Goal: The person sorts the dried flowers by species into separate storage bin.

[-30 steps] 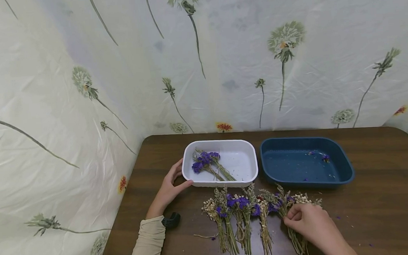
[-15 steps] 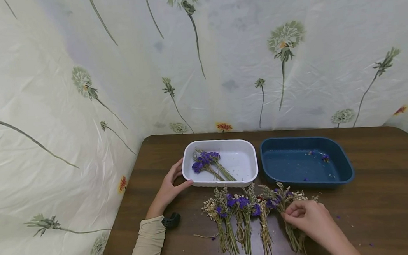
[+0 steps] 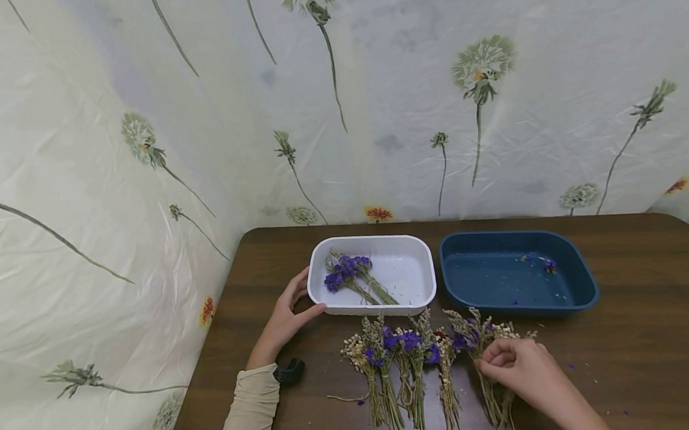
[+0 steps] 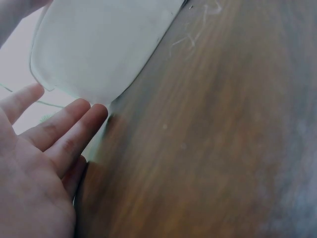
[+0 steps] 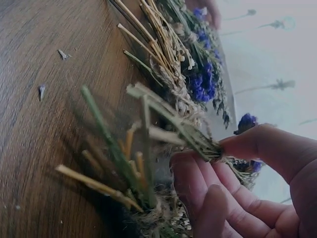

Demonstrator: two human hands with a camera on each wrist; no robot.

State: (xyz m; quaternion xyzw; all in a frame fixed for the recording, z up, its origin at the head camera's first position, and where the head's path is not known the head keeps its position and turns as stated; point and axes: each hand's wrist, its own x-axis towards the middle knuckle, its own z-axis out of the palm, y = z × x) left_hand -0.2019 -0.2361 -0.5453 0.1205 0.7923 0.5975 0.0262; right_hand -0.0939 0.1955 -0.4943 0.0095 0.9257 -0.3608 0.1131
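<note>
Near table's [image 3: 624,329] front edge, right hand [image 3: 516,365] pinches rightmost bunch [image 3: 484,364], dragged slightly left; left hand [image 3: 282,317] stays relaxed against white tray [image 3: 318,269].

No readable text, labels or numbers in any view. White tray [image 3: 425,272] and blue tray [image 3: 579,279] are unmarked.
</note>
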